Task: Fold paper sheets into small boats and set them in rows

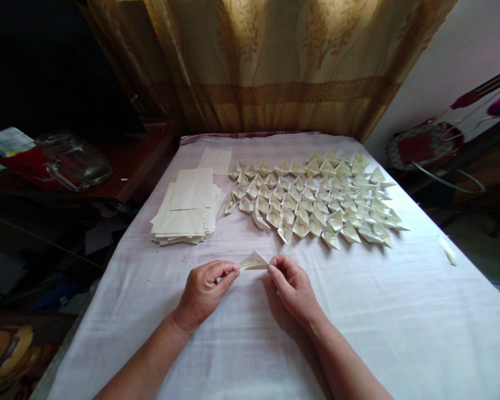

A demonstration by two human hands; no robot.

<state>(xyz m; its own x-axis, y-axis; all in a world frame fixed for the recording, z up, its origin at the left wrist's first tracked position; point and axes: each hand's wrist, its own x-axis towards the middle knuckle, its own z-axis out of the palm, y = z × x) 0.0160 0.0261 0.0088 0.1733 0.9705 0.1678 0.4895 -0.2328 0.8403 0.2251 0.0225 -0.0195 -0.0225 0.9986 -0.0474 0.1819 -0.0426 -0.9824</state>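
Between my two hands is a folded paper boat (255,260), pale cream, with a pointed peak in its middle. My left hand (206,289) pinches its left tip between thumb and fingers. The right tip is pinched by my right hand (292,286) in the same way. Beyond my hands, rows of similar folded paper boats (302,228) stand close together on the cloth. To their left lies an uneven stack of flat paper sheets (179,222), with a single sheet (216,160) behind it.
A white cloth covers the table (216,355). On a dark red cabinet (129,178) at the left lies a glass jug (77,161). A patterned gold curtain (266,66) hangs behind. Near the right edge sits a small whitish object (448,251).
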